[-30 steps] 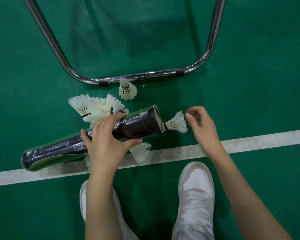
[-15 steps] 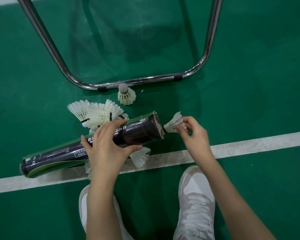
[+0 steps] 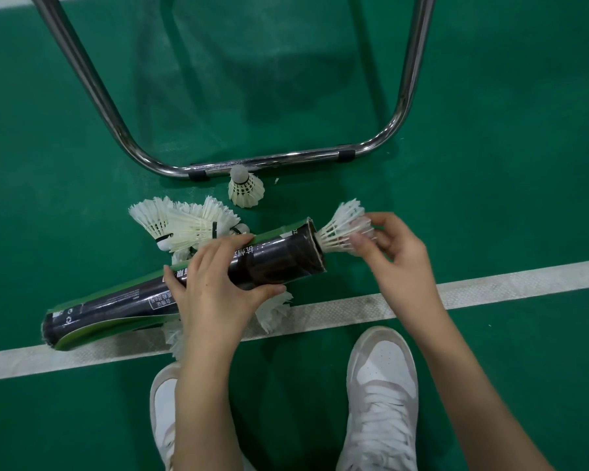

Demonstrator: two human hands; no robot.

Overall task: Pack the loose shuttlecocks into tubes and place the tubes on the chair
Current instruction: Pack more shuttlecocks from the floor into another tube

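Head view, looking down at a green court floor: the left hand [image 3: 215,283] grips a black tube [image 3: 184,287] lying across the white line [image 3: 490,287], while the right hand [image 3: 393,256] pinches a shuttlecock [image 3: 337,232] cork-first into the tube's mouth. Packing looks barely under way. More loose shuttlecocks [image 3: 184,226] lie behind the tube, one shuttlecock [image 3: 245,190] beside the chair leg [image 3: 286,159]. No tube is on the chair yet.

I count one black-and-green shuttlecock tube [image 3: 191,287], one shuttlecock [image 3: 341,229] at its right mouth, one standing far by the chrome chair frame [image 3: 272,160], and a loose pile [image 3: 187,226] too tangled to number. Two white sneakers [image 3: 383,385] near, two hands [image 3: 215,287].
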